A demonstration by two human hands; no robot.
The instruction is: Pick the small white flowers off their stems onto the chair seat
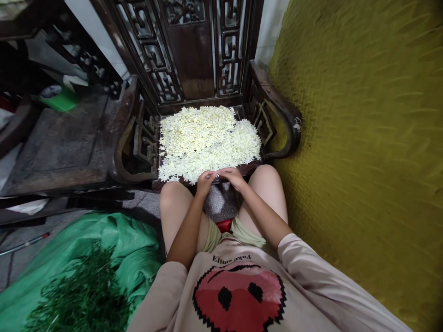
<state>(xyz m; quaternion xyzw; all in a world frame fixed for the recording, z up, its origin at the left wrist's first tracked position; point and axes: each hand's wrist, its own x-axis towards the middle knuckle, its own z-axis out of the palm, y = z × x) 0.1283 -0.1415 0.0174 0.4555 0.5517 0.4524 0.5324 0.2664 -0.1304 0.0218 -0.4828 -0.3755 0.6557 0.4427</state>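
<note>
White and pale yellow small flowers (204, 138) lie heaped over the seat of a dark carved wooden chair (195, 60). At the seat's front edge, between my knees, my left hand (206, 180) and my right hand (231, 176) meet fingertip to fingertip. Both are closed in a pinch close to the near side of the heap. Whatever sits between the fingertips is too small to make out. The lower part of the heap looks whiter, the upper part yellower.
A dark wooden side table (65, 138) adjoins the chair on the left, with a green roll-like item (60, 97) on it. Green leafy stalks (83, 295) lie on a green sheet (114, 230) at lower left. A yellow textured panel (363, 138) rises along the right.
</note>
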